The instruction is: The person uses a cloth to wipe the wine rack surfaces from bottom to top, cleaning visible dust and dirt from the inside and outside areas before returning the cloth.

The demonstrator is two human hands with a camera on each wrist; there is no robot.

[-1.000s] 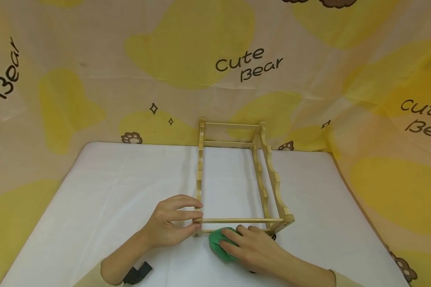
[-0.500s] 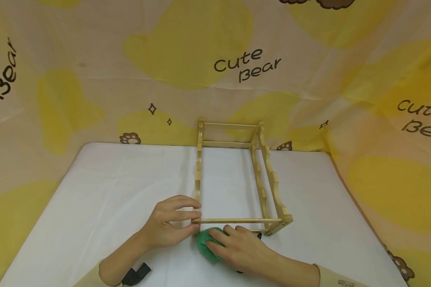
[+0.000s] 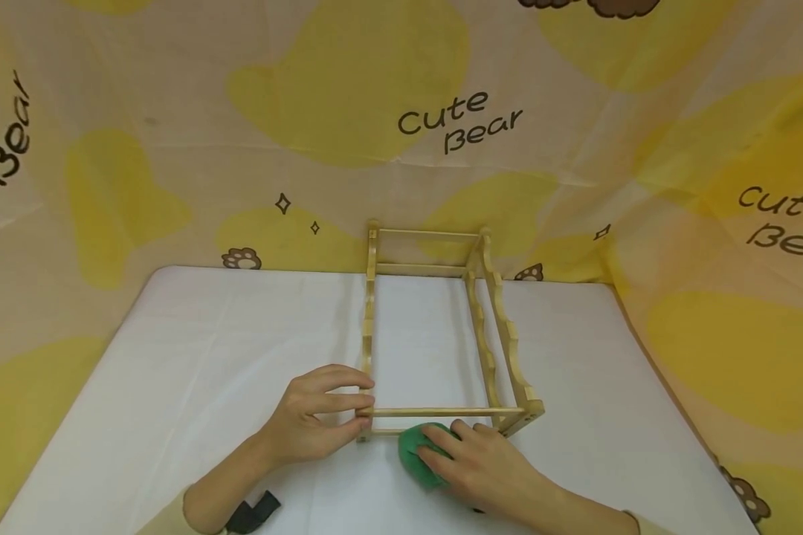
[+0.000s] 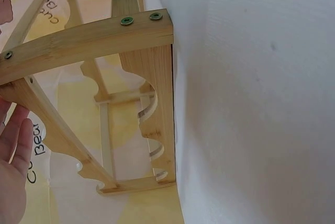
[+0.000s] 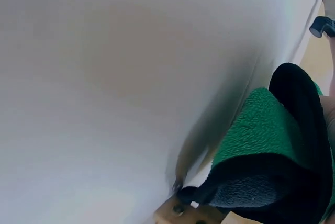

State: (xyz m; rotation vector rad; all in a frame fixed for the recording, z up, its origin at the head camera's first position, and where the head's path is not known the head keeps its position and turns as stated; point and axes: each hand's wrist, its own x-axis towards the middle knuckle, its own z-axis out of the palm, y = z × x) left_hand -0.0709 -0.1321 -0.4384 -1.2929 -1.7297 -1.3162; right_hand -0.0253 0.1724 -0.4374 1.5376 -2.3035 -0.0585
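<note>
A light wooden rack with scalloped side rails stands on the white table, its long side running away from me. At the near left corner my left hand grips the rack between thumb and fingers; in the left wrist view its fingers lie at a scalloped rail. My right hand holds a green cloth against the front lower bar, near the middle. The right wrist view shows the cloth folded, with black edging and a dark patch, close to a rack corner with a screw.
The white table ends at the back against a yellow patterned fabric wall, which also rises on both sides. A black strap shows beside the left wrist.
My right hand slid left along the front bar with the cloth, then came back right. The left hand has kept its grip on the rack's corner.
</note>
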